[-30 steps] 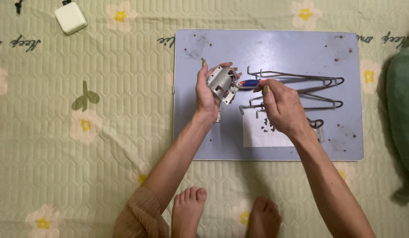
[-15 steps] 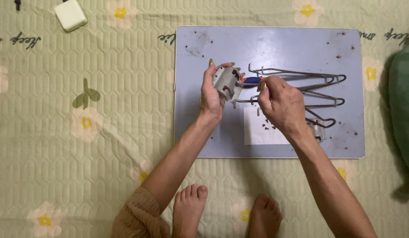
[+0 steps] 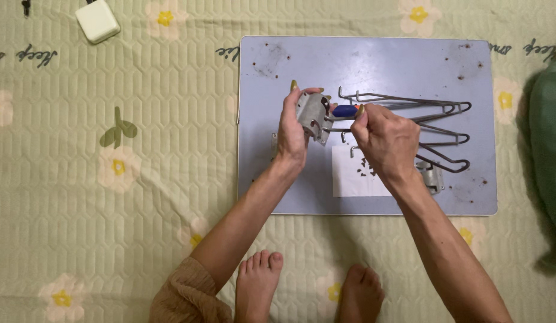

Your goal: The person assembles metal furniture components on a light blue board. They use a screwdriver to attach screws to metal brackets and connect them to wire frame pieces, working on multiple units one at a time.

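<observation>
My left hand [image 3: 292, 128] grips a small grey metal bracket [image 3: 313, 115] and holds it up above a blue-grey board [image 3: 403, 63]. My right hand [image 3: 383, 140] is closed around a screwdriver with a blue handle [image 3: 345, 110], whose tip points into the bracket. Bent wire hooks [image 3: 427, 119] lie on the board just behind and to the right of my right hand. A white paper sheet [image 3: 353, 176] with several small dark parts on it sits under my right wrist.
A second metal bracket [image 3: 432, 177] lies on the board by my right forearm. The board rests on a green quilted mat with flowers [image 3: 110, 197]. A white block [image 3: 97, 21] lies far left at the top. A green cloth [image 3: 547, 161] is at the right edge. My bare feet [image 3: 260, 290] are below.
Both hands with the bracket and screwdriver have stayed together over the board; the bracket has turned slightly in my left hand.
</observation>
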